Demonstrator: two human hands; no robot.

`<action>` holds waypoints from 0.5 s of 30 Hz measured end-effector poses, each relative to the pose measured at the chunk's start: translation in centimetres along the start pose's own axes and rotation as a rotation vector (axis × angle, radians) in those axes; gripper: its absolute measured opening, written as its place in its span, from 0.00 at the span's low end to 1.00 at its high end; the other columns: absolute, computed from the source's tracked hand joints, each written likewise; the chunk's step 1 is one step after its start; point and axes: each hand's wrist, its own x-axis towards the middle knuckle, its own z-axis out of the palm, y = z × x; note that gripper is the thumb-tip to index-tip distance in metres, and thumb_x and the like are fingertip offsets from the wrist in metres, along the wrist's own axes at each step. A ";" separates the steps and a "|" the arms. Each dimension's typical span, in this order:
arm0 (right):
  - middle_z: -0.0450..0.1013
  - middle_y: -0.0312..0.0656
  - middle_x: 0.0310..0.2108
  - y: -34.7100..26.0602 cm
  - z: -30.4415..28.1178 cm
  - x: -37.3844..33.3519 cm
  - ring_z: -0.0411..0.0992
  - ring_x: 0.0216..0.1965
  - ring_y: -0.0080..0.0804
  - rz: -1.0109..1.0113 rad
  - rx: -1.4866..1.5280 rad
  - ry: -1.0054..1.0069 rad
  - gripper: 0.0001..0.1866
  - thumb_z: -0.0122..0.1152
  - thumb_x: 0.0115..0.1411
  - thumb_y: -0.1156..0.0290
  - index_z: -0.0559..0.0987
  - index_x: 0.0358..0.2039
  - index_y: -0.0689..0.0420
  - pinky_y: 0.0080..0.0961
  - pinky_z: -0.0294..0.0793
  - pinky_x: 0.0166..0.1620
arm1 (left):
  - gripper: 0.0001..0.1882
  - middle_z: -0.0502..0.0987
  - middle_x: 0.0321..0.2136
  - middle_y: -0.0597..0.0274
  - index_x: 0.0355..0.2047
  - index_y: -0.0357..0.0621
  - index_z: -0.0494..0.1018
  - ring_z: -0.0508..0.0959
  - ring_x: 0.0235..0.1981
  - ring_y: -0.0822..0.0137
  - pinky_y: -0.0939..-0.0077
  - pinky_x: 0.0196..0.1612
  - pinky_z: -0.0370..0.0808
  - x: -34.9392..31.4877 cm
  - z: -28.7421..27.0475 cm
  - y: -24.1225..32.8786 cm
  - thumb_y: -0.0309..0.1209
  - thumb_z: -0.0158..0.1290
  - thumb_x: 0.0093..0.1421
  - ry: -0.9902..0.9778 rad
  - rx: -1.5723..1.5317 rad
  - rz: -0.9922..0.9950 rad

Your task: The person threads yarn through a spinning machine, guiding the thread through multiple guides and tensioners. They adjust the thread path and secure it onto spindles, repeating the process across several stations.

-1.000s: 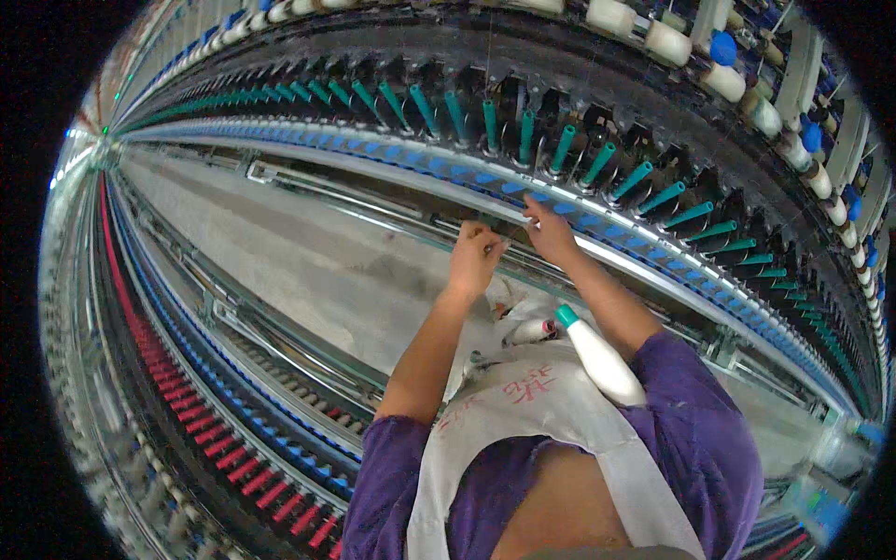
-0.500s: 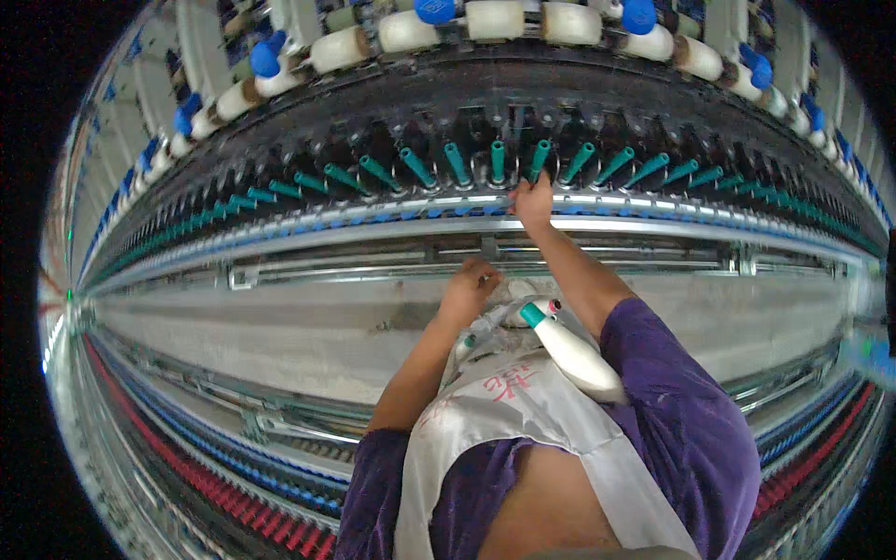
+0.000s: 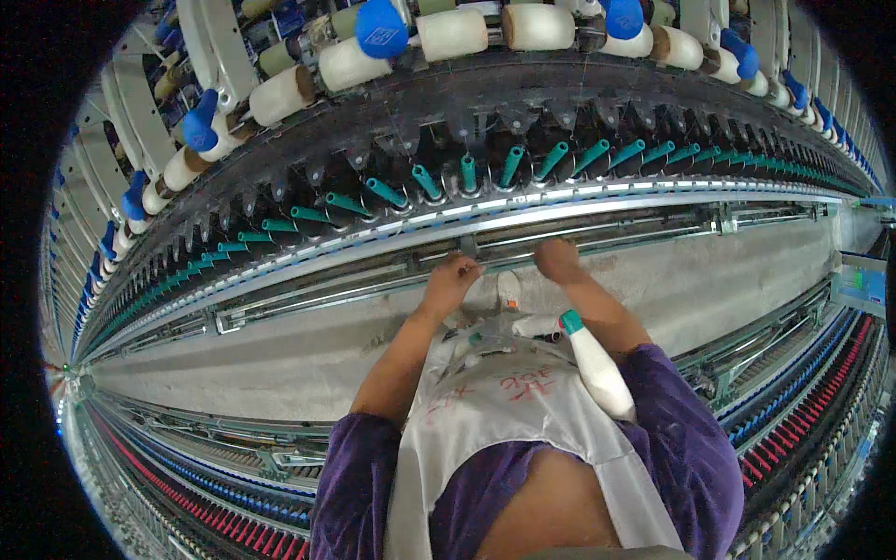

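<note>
My left hand hovers in front of the machine's lower rails, its fingers curled in; whether something small is in them I cannot make out. Level with it on the right, my right hand is closed, back up, and its fingertips are hidden. Beyond both hands runs a row of slim green spindle tubes on the spinning frame. A bobbin wound full with white yarn, green at its tip, leans at the right side of my white apron. Neither hand touches the tubes.
Thick white rolls and blue caps line the machine's upper part. A metal rail runs below the tubes. Behind me stands another machine with red tubes. Pale floor lies between the two; a shoe shows under my hands.
My right hand has come away from a green tube and drawn back toward me over the aisle. The view has turned and shifted along the machine. My left hand stays curled.
</note>
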 end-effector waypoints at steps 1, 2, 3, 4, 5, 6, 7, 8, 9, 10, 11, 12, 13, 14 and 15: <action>0.81 0.48 0.35 -0.1 1.3 -0.1 0.80 0.33 0.52 0.021 -0.038 0.084 0.19 0.54 0.64 0.62 0.77 0.53 0.53 0.50 0.79 0.37 | 0.11 0.77 0.32 0.54 0.34 0.40 0.77 0.79 0.32 0.58 0.66 0.36 0.75 0.4 0.1 -0.1 0.35 0.63 0.61 0.011 0.007 -0.007; 0.80 0.49 0.32 -0.5 2.4 0.8 0.80 0.31 0.52 0.099 0.065 0.043 0.20 0.56 0.61 0.65 0.76 0.54 0.54 0.49 0.78 0.35 | 0.11 0.77 0.32 0.54 0.35 0.41 0.77 0.79 0.31 0.58 0.67 0.35 0.76 0.8 0.0 -0.2 0.35 0.62 0.60 0.043 -0.002 0.029; 0.79 0.50 0.28 -0.8 3.2 1.7 0.79 0.29 0.52 0.160 0.165 0.023 0.22 0.59 0.58 0.68 0.75 0.54 0.55 0.48 0.78 0.32 | 0.11 0.77 0.32 0.53 0.35 0.41 0.78 0.80 0.30 0.58 0.67 0.34 0.76 1.2 0.1 -0.2 0.35 0.62 0.60 0.031 0.019 0.005; 0.78 0.50 0.25 -1.3 3.6 3.4 0.78 0.25 0.53 0.202 0.305 0.196 0.24 0.58 0.59 0.69 0.70 0.57 0.58 0.49 0.77 0.31 | 0.09 0.76 0.32 0.53 0.35 0.40 0.77 0.79 0.29 0.58 0.68 0.33 0.76 1.6 0.0 -0.2 0.32 0.63 0.59 0.094 0.033 0.099; 0.77 0.53 0.23 -1.8 3.8 5.2 0.78 0.25 0.54 0.287 0.381 0.200 0.25 0.59 0.58 0.70 0.69 0.57 0.57 0.49 0.77 0.30 | 0.09 0.76 0.32 0.53 0.35 0.40 0.77 0.79 0.29 0.59 0.69 0.33 0.76 1.9 0.0 -0.1 0.31 0.63 0.59 0.119 0.000 0.143; 0.76 0.56 0.22 -2.1 3.8 6.9 0.77 0.25 0.55 0.316 0.401 0.224 0.23 0.59 0.58 0.70 0.70 0.55 0.56 0.50 0.77 0.29 | 0.09 0.76 0.32 0.54 0.34 0.39 0.77 0.79 0.29 0.59 0.69 0.33 0.76 2.2 0.0 -0.1 0.30 0.63 0.59 0.124 -0.010 0.129; 0.76 0.56 0.23 -2.4 3.8 8.4 0.77 0.24 0.56 0.378 0.650 0.171 0.23 0.59 0.58 0.70 0.71 0.55 0.56 0.50 0.77 0.29 | 0.09 0.76 0.32 0.54 0.34 0.39 0.77 0.78 0.29 0.59 0.69 0.33 0.75 2.4 0.1 -0.1 0.30 0.64 0.58 0.137 -0.018 0.133; 0.76 0.57 0.23 -2.3 3.6 9.4 0.77 0.23 0.56 0.428 0.932 0.090 0.22 0.59 0.59 0.70 0.71 0.54 0.56 0.50 0.77 0.28 | 0.09 0.76 0.33 0.54 0.35 0.39 0.77 0.78 0.29 0.60 0.69 0.33 0.75 2.6 0.1 0.0 0.30 0.64 0.58 0.140 -0.041 0.127; 0.76 0.56 0.23 -2.3 3.5 10.1 0.77 0.22 0.55 0.424 1.016 0.067 0.22 0.59 0.59 0.69 0.72 0.54 0.56 0.49 0.77 0.27 | 0.09 0.76 0.33 0.54 0.35 0.39 0.77 0.78 0.29 0.60 0.69 0.33 0.75 2.7 0.2 0.0 0.30 0.64 0.59 0.150 -0.062 0.132; 0.77 0.55 0.23 -1.9 3.3 10.2 0.77 0.21 0.54 0.455 1.015 0.028 0.22 0.60 0.59 0.68 0.73 0.54 0.55 0.48 0.77 0.27 | 0.09 0.77 0.33 0.54 0.35 0.39 0.77 0.78 0.30 0.61 0.69 0.34 0.75 2.8 0.3 0.1 0.30 0.64 0.59 0.145 -0.080 0.133; 0.77 0.54 0.23 -1.7 3.2 10.0 0.77 0.20 0.53 0.478 0.925 0.011 0.22 0.60 0.59 0.68 0.74 0.54 0.54 0.48 0.77 0.26 | 0.08 0.77 0.34 0.56 0.36 0.40 0.77 0.78 0.31 0.62 0.71 0.35 0.75 3.1 0.3 0.2 0.30 0.63 0.60 0.150 -0.071 0.116; 0.77 0.53 0.23 -1.3 3.0 9.4 0.77 0.20 0.52 0.374 0.566 0.050 0.23 0.60 0.59 0.67 0.74 0.55 0.53 0.47 0.77 0.25 | 0.08 0.77 0.35 0.57 0.36 0.41 0.77 0.78 0.33 0.64 0.72 0.37 0.75 3.5 0.4 0.4 0.30 0.63 0.60 0.143 -0.060 0.099; 0.77 0.52 0.22 -0.9 2.8 8.5 0.77 0.20 0.51 0.276 0.232 0.043 0.23 0.61 0.59 0.66 0.74 0.56 0.53 0.47 0.77 0.25 | 0.07 0.77 0.36 0.59 0.37 0.42 0.78 0.78 0.35 0.65 0.73 0.39 0.75 4.1 0.5 0.6 0.29 0.63 0.61 0.139 -0.051 0.085; 0.78 0.49 0.23 -0.5 2.6 7.6 0.78 0.23 0.49 0.282 0.156 0.002 0.25 0.60 0.59 0.66 0.73 0.58 0.49 0.47 0.77 0.27 | 0.08 0.76 0.35 0.59 0.36 0.41 0.77 0.77 0.34 0.67 0.75 0.40 0.74 4.8 0.6 0.8 0.31 0.62 0.62 0.124 -0.053 -0.020; 0.79 0.50 0.24 -0.2 2.3 6.7 0.78 0.24 0.50 0.171 0.195 0.028 0.25 0.60 0.60 0.65 0.73 0.59 0.48 0.47 0.77 0.28 | 0.08 0.76 0.35 0.59 0.36 0.41 0.78 0.77 0.33 0.68 0.75 0.39 0.74 5.8 0.9 1.0 0.32 0.62 0.63 0.123 -0.074 -0.009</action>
